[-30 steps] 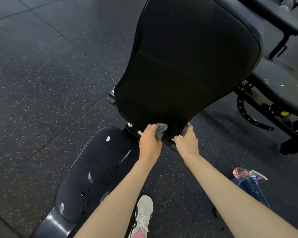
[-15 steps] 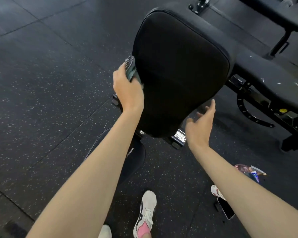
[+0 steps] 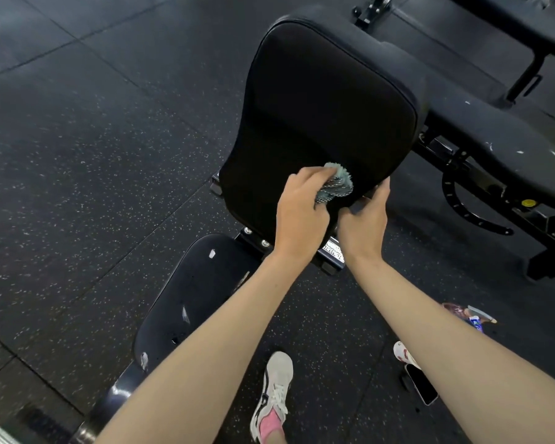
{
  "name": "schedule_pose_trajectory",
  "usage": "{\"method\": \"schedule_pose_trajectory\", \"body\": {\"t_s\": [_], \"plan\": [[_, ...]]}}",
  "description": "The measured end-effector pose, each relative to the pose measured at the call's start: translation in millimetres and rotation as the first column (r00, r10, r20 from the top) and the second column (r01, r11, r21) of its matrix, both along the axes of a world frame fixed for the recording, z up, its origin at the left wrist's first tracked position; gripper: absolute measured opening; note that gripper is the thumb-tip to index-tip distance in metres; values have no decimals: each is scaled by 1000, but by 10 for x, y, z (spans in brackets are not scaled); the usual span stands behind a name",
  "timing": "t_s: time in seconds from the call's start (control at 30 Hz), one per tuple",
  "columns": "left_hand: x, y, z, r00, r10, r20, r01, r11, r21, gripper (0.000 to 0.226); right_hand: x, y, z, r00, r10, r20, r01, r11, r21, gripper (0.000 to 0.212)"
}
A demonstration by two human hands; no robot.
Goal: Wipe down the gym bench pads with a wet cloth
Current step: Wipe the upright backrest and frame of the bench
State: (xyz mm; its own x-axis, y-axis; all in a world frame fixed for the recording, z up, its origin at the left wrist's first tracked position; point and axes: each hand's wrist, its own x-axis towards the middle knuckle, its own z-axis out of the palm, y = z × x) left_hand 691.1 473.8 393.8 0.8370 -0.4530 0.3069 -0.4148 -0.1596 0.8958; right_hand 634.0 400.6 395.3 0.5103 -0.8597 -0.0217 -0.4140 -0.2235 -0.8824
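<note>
Looking down from the head camera, a person stands over an adjustable gym bench on a dark speckled rubber floor (image 3: 93, 155).

The black back pad (image 3: 327, 116) is raised at a tilt. Its long axis runs from its narrow lower end, nearest the person, up and away to its broad top at the far side.

The left hand (image 3: 302, 208) grips a bunched teal cloth (image 3: 335, 185), fingers curled over it. It presses the cloth against the pad's face at the near, lower end, slightly right of the centre line.

The right hand (image 3: 362, 219) is just beside the left, on its right. Its fingertips touch the pad's lower right edge. Whether they hook around that edge or only brace it cannot be told.

Almost the whole pad surface lies far from the cloth, so the next stroke likely runs away from the person along the long axis. The left hand, already in contact, is the one placed to make it.

The seat pad (image 3: 193, 302) lies near and to the left, partly under the left forearm, showing wet specks and worn pale patches.

A second bench (image 3: 494, 145) stands to the right. A phone (image 3: 422, 384) and a spray bottle (image 3: 462, 312) lie on the floor at the near right.
</note>
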Motion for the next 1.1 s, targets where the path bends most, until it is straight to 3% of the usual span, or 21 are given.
{"method": "schedule_pose_trajectory", "body": {"t_s": [0.07, 0.17, 0.23, 0.5, 0.73, 0.83, 0.93, 1.0, 1.1], "plan": [[97, 86, 40, 986, 126, -109, -130, 991, -34, 42, 9, -15, 16, 1000, -2, -6, 2, 1000, 29, 93], [440, 183, 116, 847, 391, -360, -435, 899, -46, 46, 20, -39, 47, 1000, -3, -14, 4, 999, 52, 89], [621, 185, 184, 798, 429, -423, -491, 870, -44, 48, 10, -54, 67, 1000, -5, 4, 5, 999, 53, 86], [30, -233, 235, 936, 257, -240, -274, 961, -42, 44, -144, -110, 120, 998, 34, 62, -38, 996, 78, 82], [-327, -182, -63, 996, -83, 45, 82, 997, 7, 49, -249, -182, 162, 999, 52, 10, -52, 999, 14, 67], [-207, -57, 5, 988, 132, -84, -135, 990, -38, 46, -283, -176, 155, 998, 59, -26, -59, 998, 30, 79], [89, -2, 136, 882, 376, -283, -401, 916, -33, 42, -271, -179, 173, 996, 52, -79, -53, 999, -6, 80], [196, -73, 214, 878, 365, -310, -397, 917, -45, 42, -257, -188, 173, 995, 51, -87, -52, 998, -17, 78], [10, -260, 313, 939, 270, -211, -288, 956, -60, 39, -263, -189, 180, 996, 53, -67, -53, 999, -4, 78]]}}
